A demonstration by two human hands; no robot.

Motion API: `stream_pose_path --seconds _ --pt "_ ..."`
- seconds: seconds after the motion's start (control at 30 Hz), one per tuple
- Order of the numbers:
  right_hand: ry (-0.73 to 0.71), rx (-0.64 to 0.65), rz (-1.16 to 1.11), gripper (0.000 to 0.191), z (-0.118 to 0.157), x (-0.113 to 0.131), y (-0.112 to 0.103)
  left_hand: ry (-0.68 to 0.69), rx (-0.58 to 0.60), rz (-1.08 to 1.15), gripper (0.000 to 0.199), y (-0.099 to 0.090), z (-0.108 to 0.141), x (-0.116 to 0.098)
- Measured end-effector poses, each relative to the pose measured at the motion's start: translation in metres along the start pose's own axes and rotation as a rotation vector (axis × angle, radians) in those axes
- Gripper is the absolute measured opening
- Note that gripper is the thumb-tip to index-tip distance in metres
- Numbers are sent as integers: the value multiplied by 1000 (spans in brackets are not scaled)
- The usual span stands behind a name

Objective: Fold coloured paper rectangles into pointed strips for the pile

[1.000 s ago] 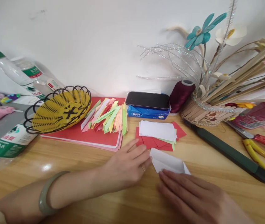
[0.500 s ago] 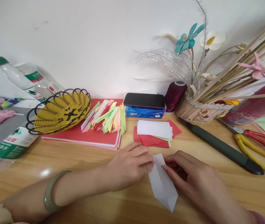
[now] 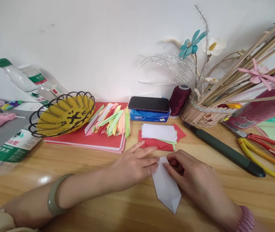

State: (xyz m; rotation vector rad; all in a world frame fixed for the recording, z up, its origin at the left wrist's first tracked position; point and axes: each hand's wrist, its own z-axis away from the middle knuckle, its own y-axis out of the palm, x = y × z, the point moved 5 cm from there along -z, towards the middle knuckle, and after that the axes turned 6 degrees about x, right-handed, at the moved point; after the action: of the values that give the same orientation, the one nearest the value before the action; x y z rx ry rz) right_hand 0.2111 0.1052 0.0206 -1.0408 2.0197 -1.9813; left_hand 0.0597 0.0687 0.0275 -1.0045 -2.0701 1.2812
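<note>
A folded white paper strip (image 3: 166, 185) lies on the wooden table, its near end creased to a point. My left hand (image 3: 136, 164) rests palm down with fingers spread, the fingertips touching the strip's upper left edge. The strip's upper right edge is pinched between the thumb and curled fingers of my right hand (image 3: 194, 180). Just beyond both hands sits a small pile of paper rectangles, a white sheet (image 3: 158, 132) on top and red paper (image 3: 152, 143) beneath, with some green showing.
Behind stand a black phone (image 3: 149, 104) on a blue tissue pack (image 3: 149, 115) and a maroon thread spool (image 3: 179, 100). Folded colored paper pieces (image 3: 114, 120) and a yellow basket (image 3: 66, 112) are at left. A dark green cutter (image 3: 227, 151) and yellow-red scissors (image 3: 264, 154) lie right.
My left fingers have spread apart more along the strip's edge. The right hand keeps its pinch, and the whole view has shifted slightly.
</note>
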Motion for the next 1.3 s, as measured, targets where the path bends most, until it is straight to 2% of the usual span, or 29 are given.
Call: stream_pose_path --seconds 0.07,0.23,0.33,0.57,0.9,1.1,1.3 --pt "-39 -11 1 13 0 2 0 9 -15 -9 26 -1 -1 0" --pt "-246 -7 1 16 4 12 0 19 -11 -50 26 -3 -3 -3" --pt "-307 1 14 15 7 13 1 26 -35 -62 20 -4 -2 -4" --pt "-385 78 -13 15 12 13 1 22 20 -36 26 -5 -3 -3" --pt "-529 -7 160 35 12 27 -8 7 35 -48 29 -6 -3 -3" --pt "-610 -61 255 37 15 32 -10 52 61 -19 26 -4 0 -4" --pt "-660 -54 347 40 14 36 -8 47 76 -10 25 -1 0 -4"
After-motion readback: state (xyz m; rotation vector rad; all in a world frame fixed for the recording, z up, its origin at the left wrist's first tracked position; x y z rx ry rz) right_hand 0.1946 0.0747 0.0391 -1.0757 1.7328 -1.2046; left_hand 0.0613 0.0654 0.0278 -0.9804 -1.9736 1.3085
